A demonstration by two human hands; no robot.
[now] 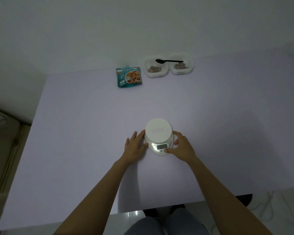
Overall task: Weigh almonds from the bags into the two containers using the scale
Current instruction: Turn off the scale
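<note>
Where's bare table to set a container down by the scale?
Free: the wide band of table between scale and bag; also left of the left hand and right of the right hand. Crowded: the far edge, with bag, containers and the spoon across them; both hands flank the scale.

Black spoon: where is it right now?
Head view: the black spoon lies across the rims of the left container and right container at the far edge of the table, right of the almond bag.
</note>
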